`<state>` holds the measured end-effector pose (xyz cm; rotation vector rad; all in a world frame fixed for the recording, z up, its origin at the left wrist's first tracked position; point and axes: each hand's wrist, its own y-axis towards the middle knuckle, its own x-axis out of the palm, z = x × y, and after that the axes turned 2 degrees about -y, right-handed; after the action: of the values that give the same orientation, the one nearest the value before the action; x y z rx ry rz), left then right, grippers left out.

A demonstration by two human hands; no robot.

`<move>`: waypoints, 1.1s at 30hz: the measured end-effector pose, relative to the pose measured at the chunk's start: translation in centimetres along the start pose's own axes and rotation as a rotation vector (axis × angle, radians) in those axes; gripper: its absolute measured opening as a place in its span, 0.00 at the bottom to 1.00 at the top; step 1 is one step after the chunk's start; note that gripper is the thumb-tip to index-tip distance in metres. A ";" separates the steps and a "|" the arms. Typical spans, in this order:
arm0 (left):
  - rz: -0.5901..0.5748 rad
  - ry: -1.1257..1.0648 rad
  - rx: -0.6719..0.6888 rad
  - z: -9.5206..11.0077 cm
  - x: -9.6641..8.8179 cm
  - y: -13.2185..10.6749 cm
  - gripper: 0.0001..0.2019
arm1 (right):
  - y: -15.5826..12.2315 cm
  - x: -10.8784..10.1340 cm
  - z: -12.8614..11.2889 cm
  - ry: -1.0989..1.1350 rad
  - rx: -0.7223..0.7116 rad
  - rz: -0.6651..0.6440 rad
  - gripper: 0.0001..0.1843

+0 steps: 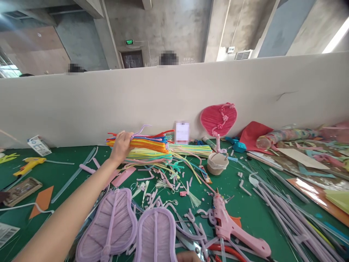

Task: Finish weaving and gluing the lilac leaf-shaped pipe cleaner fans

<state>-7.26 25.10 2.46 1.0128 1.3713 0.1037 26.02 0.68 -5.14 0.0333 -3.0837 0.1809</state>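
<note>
My left hand (pixel 121 146) reaches far across the green table and closes its fingers on a lilac pipe cleaner (pixel 140 130) at the left end of a stack of coloured pipe cleaners (pixel 152 145). Only a sliver of my right hand (pixel 188 257) shows at the bottom edge, beside red-handled scissors (pixel 218 251); its fingers are hidden. Two lilac wing-shaped pieces (pixel 131 225) lie close in front of me. A pink glue gun (pixel 231 227) lies to their right.
A white partition wall (pixel 174 94) closes off the table's far side. A pink heart-shaped fan (pixel 218 119) leans against it above a small paper cup (pixel 217 163). A yellow glue gun (pixel 28 164) lies at left. Lilac sticks (pixel 286 211) and coloured paper cover the right.
</note>
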 end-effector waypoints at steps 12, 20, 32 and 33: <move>-0.012 0.031 -0.086 2.7 2.4 -0.2 0.14 | 0.9 -0.5 1.4 -0.038 -0.032 -0.025 0.33; -0.348 -0.002 0.091 1.6 0.7 0.5 0.25 | 1.9 -0.6 1.2 -0.038 -0.032 -0.046 0.37; -0.364 0.074 0.195 2.4 -0.1 -0.3 0.22 | 0.0 0.2 -0.3 -0.009 -0.033 0.024 0.21; -0.347 0.081 0.194 2.5 0.1 -0.5 0.18 | -0.2 0.2 -0.5 -0.005 -0.035 0.034 0.19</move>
<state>-5.41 23.56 1.77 0.9224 1.6351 -0.2538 25.86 0.58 -4.61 -0.0204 -3.0928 0.1284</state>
